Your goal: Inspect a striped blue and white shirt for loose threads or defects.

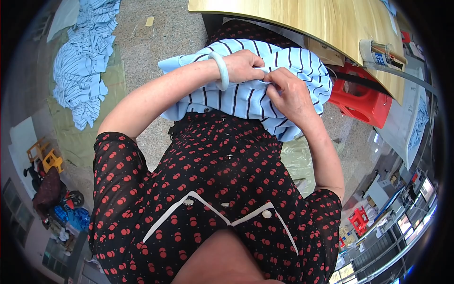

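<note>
A light blue garment with dark stripes (243, 102) lies bunched across my lap. My left hand (242, 66), with a pale bangle (220, 71) round its wrist, pinches the cloth near the middle. Right beside it, my right hand (291, 92) grips the same cloth between thumb and fingers. The two sets of fingertips almost meet along a fold or edge of the fabric. Whether something small sits between them is too fine to make out.
A wood-topped table (293, 12) stands ahead, with a container of tools (378, 51) at its right edge. Below is a red plastic stool (362, 99). Piled blue striped garments (82, 66) lie on a greenish sheet (113, 90) on the floor at left.
</note>
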{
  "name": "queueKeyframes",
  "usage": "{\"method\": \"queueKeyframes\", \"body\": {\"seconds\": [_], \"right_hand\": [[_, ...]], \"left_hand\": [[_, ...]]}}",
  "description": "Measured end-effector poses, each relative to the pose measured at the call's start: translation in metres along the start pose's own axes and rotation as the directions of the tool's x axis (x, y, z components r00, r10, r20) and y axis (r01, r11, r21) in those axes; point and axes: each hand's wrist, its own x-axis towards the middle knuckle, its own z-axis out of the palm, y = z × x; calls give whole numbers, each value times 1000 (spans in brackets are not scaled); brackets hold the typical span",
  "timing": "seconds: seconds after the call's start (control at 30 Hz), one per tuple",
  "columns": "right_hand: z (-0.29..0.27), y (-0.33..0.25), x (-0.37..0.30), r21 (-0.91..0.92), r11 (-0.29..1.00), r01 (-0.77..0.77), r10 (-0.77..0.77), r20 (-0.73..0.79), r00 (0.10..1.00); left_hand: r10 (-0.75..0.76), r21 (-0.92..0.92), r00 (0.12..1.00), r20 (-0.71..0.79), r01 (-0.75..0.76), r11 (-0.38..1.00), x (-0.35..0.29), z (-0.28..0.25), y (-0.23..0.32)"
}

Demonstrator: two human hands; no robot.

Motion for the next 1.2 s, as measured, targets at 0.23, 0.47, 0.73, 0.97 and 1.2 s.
{"method": "queueKeyframes", "body": {"seconds": [0.23,0.47,0.73,0.97,1.2], "right_hand": [[3,-1,-1,-148,982,121,-134,-84,987],[9,3,-2,-145,983,114,-133,-125,983],[14,8,-1,-156,967,202,-222,-118,968],[15,5,0,-136,972,189,-204,-109,973],[17,7,0,-140,970,199,-218,-134,967]], "left_hand": [[-80,-90,996,48,84,992,-3,-3,2],[-121,-135,992,19,123,983,-6,-2,5],[-18,151,994,-112,35,988,-25,3,27],[132,278,943,-305,-45,960,-26,27,12],[171,274,905,-390,-63,960,-27,31,13]]}}
